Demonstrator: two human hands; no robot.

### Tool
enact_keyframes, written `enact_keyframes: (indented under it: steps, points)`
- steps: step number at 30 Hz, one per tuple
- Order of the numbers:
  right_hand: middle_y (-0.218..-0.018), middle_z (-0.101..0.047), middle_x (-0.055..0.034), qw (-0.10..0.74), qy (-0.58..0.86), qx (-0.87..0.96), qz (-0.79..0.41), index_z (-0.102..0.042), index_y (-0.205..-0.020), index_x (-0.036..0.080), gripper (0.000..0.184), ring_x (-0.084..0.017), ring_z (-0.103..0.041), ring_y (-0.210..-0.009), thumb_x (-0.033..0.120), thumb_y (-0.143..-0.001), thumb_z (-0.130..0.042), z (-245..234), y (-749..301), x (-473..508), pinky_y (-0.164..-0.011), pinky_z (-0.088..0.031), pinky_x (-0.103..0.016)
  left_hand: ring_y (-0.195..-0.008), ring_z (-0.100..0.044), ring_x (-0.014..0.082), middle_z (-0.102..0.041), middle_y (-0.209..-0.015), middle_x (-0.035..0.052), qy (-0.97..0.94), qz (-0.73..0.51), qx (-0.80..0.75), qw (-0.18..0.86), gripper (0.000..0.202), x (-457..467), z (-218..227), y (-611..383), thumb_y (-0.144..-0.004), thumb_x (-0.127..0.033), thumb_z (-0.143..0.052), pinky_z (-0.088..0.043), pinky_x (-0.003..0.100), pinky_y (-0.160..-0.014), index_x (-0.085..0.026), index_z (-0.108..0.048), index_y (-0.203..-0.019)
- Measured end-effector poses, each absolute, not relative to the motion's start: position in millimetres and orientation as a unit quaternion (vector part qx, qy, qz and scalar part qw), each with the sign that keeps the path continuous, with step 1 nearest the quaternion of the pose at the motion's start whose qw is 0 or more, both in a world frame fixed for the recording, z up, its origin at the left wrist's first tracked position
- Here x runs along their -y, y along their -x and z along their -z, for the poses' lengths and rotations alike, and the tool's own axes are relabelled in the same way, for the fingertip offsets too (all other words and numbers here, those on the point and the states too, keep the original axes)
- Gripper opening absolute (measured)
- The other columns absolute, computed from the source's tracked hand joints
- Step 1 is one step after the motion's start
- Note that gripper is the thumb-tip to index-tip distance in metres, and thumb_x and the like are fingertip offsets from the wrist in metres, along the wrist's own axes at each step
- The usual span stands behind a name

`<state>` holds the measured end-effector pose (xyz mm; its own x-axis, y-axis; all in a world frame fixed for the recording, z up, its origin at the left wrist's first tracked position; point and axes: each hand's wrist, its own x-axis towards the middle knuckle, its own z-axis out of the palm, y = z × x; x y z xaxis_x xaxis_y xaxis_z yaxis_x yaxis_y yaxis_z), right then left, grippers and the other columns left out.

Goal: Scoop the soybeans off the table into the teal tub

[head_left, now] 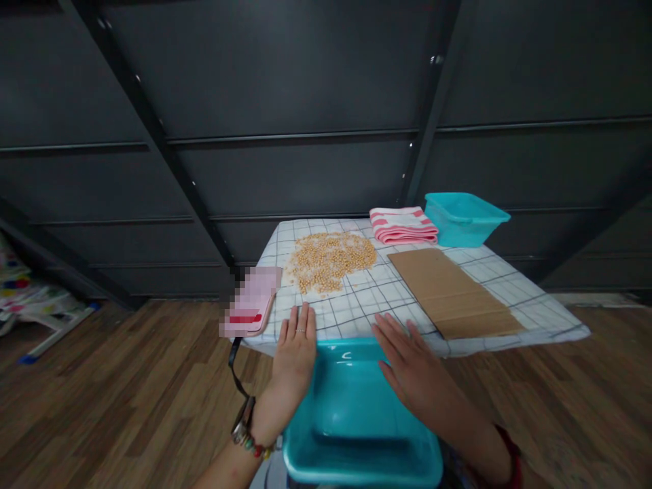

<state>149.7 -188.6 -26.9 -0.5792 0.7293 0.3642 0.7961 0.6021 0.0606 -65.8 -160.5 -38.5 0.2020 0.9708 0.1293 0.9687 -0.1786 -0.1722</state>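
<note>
My left hand [294, 353] lies flat with fingers stretched out on the near edge of the table, beside the left rim of a teal plastic basin [356, 448] held low in front of me. My right hand [407, 367] rests open, fingers extended, over the basin's right rim and the table edge. Neither hand holds anything. A pile of pale yellow beans [329, 259] lies spread on the white checked tablecloth [367, 299], beyond my hands.
A brown cardboard sheet [451, 292] lies right of the beans. A folded pink striped cloth [403, 225] and a second teal basin [463, 217] sit at the table's far side. A pink phone [252, 302] with a strap lies at the left corner. Wood floor surrounds; dark wall behind.
</note>
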Motion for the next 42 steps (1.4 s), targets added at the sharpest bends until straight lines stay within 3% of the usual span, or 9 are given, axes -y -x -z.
enact_keyframes:
  steps: [4,8,13,20,29,34,38,42]
  points:
    - [-0.135,-0.042,-0.0129,0.127,0.413,0.898,0.083,-0.039,-0.132,0.013,0.056,-0.022,-0.033,-0.127,-0.003,-0.081,-0.024,28.9,-140.5,169.0,-0.103,-0.034,-0.044,-0.131,-0.027,0.0263,-0.028,-0.143,0.0169,0.778,-0.026,0.619,0.103,0.06,159.0,36.8,68.4,-0.076,-0.004,-0.028,-0.037,0.048,-0.102,-0.01,-0.027,-0.136]
    - [-0.137,-0.041,-0.0097,0.096,0.399,0.911,0.037,-0.039,-0.132,0.015,0.059,-0.019,-0.033,-0.127,-0.005,-0.08,-0.023,26.3,-146.8,166.8,-0.104,-0.035,-0.039,-0.13,-0.027,0.0276,-0.028,-0.142,0.0195,0.793,-0.068,0.601,0.074,0.061,157.3,26.9,70.7,-0.074,-0.001,-0.028,-0.037,0.046,-0.101,-0.006,-0.029,-0.135]
    - [-0.138,-0.037,-0.012,0.041,0.381,0.924,0.007,-0.038,-0.132,0.011,0.06,-0.022,-0.032,-0.128,-0.007,-0.077,-0.021,15.2,-153.0,168.9,-0.102,-0.035,-0.045,-0.131,-0.024,0.0264,-0.028,-0.142,0.0193,0.813,-0.089,0.573,0.055,0.066,156.1,18.2,72.4,-0.07,0.004,-0.027,-0.035,0.046,-0.103,-0.008,-0.029,-0.135]
    - [-0.137,-0.039,-0.0121,0.034,0.374,0.925,0.059,-0.04,-0.131,0.01,0.065,-0.024,-0.035,-0.126,-0.009,-0.072,-0.02,12.9,-147.3,167.8,-0.101,-0.035,-0.05,-0.131,-0.023,0.0261,-0.027,-0.143,0.017,0.817,-0.097,0.567,0.048,0.072,159.4,12.8,70.1,-0.066,0.008,-0.024,-0.034,0.044,-0.103,-0.01,-0.026,-0.136]
    - [-0.138,-0.038,-0.0098,0.06,0.391,0.907,0.142,-0.037,-0.133,0.013,0.074,-0.023,-0.031,-0.128,-0.012,-0.064,-0.024,30.4,-146.3,173.9,-0.1,-0.037,-0.049,-0.133,-0.014,0.03,-0.017,-0.147,0.0145,0.79,-0.104,0.603,0.04,0.078,165.6,13.2,62.5,-0.067,0.001,-0.046,-0.03,0.046,-0.106,-0.015,-0.019,-0.139]
    - [-0.139,-0.036,-0.0119,0.08,0.391,0.906,0.142,-0.039,-0.132,0.012,0.073,-0.026,-0.028,-0.129,-0.011,-0.064,-0.026,31.1,-145.8,174.3,-0.101,-0.035,-0.051,-0.132,-0.018,0.0299,-0.023,-0.145,0.0147,0.792,-0.03,0.606,0.066,0.071,164.6,24.4,66.1,-0.072,-0.005,-0.051,-0.031,0.048,-0.105,-0.017,-0.026,-0.137]
    - [-0.14,-0.037,-0.0107,0.104,0.378,0.911,0.129,-0.038,-0.132,0.011,0.074,-0.022,-0.024,-0.131,-0.012,-0.063,-0.024,35.3,-147.8,174.4,-0.104,-0.032,-0.047,-0.13,-0.026,0.0313,-0.031,-0.142,0.0167,0.809,0.025,0.585,0.057,0.064,163.1,29.4,71.9,-0.074,-0.018,-0.057,-0.035,0.05,-0.102,-0.015,-0.033,-0.134]
    - [-0.139,-0.037,-0.0114,0.107,0.368,0.918,0.107,-0.036,-0.132,0.01,0.076,-0.021,-0.021,-0.132,-0.012,-0.061,-0.022,35.7,-149.5,173.6,-0.104,-0.032,-0.047,-0.128,-0.034,0.0294,-0.039,-0.138,0.0137,0.807,0.082,0.582,0.057,0.054,166.6,32.4,77.1,-0.078,-0.022,-0.054,-0.039,0.052,-0.099,-0.02,-0.04,-0.13]
